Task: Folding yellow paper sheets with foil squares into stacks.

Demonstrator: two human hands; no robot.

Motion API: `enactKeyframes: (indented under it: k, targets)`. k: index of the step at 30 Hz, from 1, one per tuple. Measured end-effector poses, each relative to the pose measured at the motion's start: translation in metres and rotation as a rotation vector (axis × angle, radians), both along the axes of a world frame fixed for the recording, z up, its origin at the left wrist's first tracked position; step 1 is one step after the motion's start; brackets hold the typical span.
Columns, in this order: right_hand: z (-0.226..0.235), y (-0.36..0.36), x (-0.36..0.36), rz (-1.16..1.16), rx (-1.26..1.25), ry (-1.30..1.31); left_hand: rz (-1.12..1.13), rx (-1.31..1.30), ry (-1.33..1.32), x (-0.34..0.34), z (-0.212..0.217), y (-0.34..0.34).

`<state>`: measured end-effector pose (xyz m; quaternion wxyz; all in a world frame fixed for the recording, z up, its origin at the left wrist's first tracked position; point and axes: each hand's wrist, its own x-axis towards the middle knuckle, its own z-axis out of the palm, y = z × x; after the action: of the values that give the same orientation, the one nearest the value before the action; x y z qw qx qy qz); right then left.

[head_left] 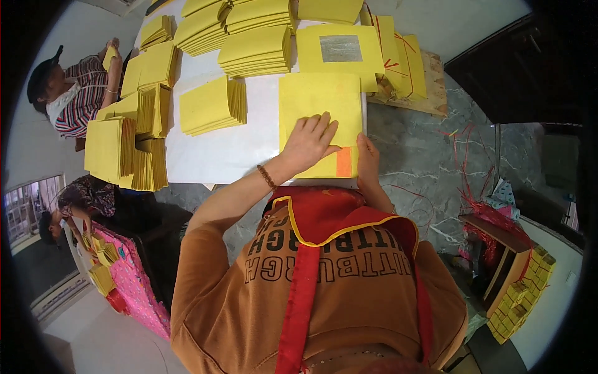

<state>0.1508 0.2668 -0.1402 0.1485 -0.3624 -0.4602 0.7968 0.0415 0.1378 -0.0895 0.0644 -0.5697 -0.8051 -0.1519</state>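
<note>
Yellow paper (317, 96) | long axis: fore-aft | orange patch (344, 163): near edge

The left hand (311, 143) lies palm-down, fingers extended, on the yellow paper sheet (317, 93), forearm (232, 201) slanting from its near-left side, while the right hand (368, 161) meets its right edge.

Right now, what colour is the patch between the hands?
The patch is orange; see the head view.

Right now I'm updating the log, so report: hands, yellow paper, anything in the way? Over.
Left hand palm-down on yellow paper. Right hand at its right edge. Yellow stacks lie beyond, off the paper.
</note>
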Motion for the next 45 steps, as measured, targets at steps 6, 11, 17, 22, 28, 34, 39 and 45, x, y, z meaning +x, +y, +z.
enactKeyframes:
  k: [6, 11, 17, 22, 28, 34, 39, 45]
  targets:
    - [0.004, 0.013, 0.0, 0.105, 0.036, -0.051, -0.001, -0.168, 0.208, 0.003, 0.005, 0.007]
    - [0.009, 0.016, 0.001, 0.175, 0.013, -0.128, 0.014, -0.061, 0.107, -0.002, 0.003, 0.003]
    - [0.015, 0.024, 0.008, 0.212, 0.02, -0.08, 0.151, 0.358, 0.119, -0.031, 0.055, -0.05]
    - [0.003, 0.022, 0.009, 0.248, -0.023, -0.014, 0.495, 0.222, 0.472, -0.096, 0.058, -0.15]
    - [-0.003, 0.018, 0.005, 0.193, -0.082, 0.003, 0.509, -0.032, 0.262, -0.138, -0.025, -0.216]
    - [-0.018, 0.022, 0.01, 0.15, -0.024, -0.022, 0.459, -0.139, 0.116, -0.148, -0.034, -0.218]
    - [-0.019, 0.02, 0.01, 0.131, 0.07, -0.064, 0.4, -0.334, 0.136, -0.152, -0.021, -0.214]
    - [-0.005, 0.016, 0.009, 0.153, 0.054, -0.035, 0.402, -0.441, 0.162, -0.147, -0.033, -0.213]
